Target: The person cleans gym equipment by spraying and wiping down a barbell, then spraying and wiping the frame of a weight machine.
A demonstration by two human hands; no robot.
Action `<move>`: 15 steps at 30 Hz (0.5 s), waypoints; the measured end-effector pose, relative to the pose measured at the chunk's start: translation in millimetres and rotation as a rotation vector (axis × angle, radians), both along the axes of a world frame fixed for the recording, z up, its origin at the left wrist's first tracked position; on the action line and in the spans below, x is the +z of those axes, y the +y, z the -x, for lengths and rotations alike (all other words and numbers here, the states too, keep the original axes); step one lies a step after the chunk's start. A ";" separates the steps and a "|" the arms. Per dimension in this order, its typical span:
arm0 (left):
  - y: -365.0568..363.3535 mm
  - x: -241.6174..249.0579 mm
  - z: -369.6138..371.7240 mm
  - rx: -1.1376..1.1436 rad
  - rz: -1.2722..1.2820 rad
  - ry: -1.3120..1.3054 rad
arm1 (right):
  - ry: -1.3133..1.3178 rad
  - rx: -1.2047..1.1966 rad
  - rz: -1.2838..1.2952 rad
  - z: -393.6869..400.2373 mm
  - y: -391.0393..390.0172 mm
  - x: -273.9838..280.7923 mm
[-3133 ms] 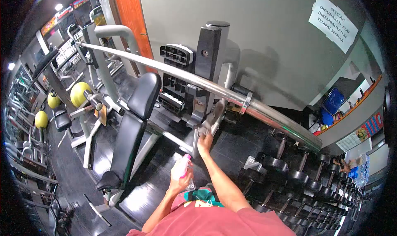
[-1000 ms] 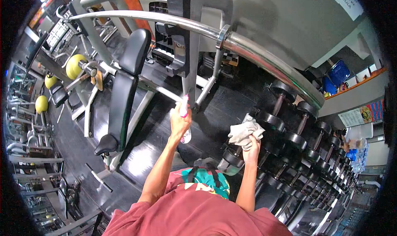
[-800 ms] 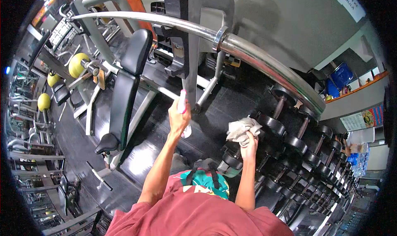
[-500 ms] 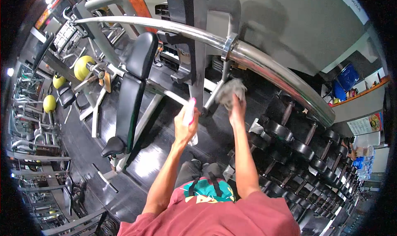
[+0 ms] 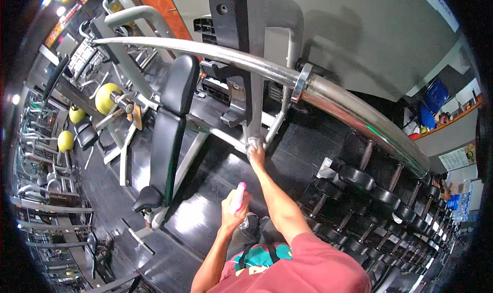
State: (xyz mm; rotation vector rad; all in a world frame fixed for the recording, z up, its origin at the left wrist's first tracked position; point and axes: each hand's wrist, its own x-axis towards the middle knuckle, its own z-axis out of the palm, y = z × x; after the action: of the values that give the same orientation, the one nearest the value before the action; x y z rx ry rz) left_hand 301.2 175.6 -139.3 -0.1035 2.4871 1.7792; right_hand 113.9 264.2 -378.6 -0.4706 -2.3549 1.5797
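Vs. half a sec ago: the right hand (image 5: 255,157) w/ the grey cloth (image 5: 252,146) is now pressing lower, at the foot of the dark grey upright post of the rack (image 5: 255,62), where before it was holding the cloth higher, beside the slanted silver brace (image 5: 276,131). The left hand (image 5: 233,217) is sitting lower and nearer the body than before, no longer up by the post.

Grip: left hand is wrapping fully round the clear spray bottle with the pink nozzle (image 5: 237,199), fingers closed on its neck, nozzle pointing up toward the post. Right hand is lying palm-down on the cloth, fingers curled over it, cloth touching the post base; arm is reaching straight out.

Writing: a white paper notice (image 5: 436,3) is showing at the top right edge on the grey wall (image 5: 359,31); only part of it is in view, "…PAT SEMULA". Other posters at far right are too small to read.

Room, l to r: yellow medicine balls (image 5: 105,98) on machine arms at the left, a black padded incline bench (image 5: 167,134) left of centre, a long chrome barbell (image 5: 318,95) running across on the rack, a row of black dumbbells (image 5: 380,195) along the right. Floor is glossy black tile (image 5: 200,216), reflecting light. The person is wearing a red shirt (image 5: 303,267).
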 end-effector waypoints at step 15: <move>-32.9 -16.1 -9.5 0.031 0.008 0.054 | 0.322 0.103 0.524 74.4 69.8 284.4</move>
State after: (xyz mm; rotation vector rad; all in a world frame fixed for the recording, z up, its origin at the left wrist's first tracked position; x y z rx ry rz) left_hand 310.7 142.7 -155.4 -0.0967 2.5431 1.8080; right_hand 39.5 334.0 -94.3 -0.1731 -1.7445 2.1412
